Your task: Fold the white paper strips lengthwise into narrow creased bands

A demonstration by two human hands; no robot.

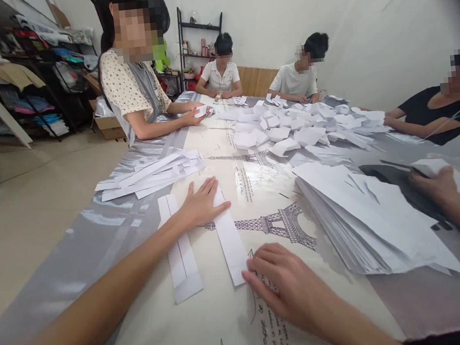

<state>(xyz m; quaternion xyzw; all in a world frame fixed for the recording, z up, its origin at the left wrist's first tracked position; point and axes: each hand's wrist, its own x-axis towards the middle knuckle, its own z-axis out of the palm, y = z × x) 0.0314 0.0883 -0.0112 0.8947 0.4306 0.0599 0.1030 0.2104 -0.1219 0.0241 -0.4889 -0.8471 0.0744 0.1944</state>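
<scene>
A folded white paper strip lies lengthwise on the printed tablecloth. My left hand rests flat on its far end, fingers spread. By the strip's near right corner is my right hand, its fingers loosely bent and thumb tip at the paper's edge. Nothing shows within its fingers. To the left lies a second paper piece with a seam down its length, partly under my left forearm. Beyond my left hand is a loose pile of paper strips.
A fanned stack of white sheets lies at right, beside another person's hand holding paper. Many folded paper pieces cover the table's far part. Several people sit or stand around it. Shelves line the left wall.
</scene>
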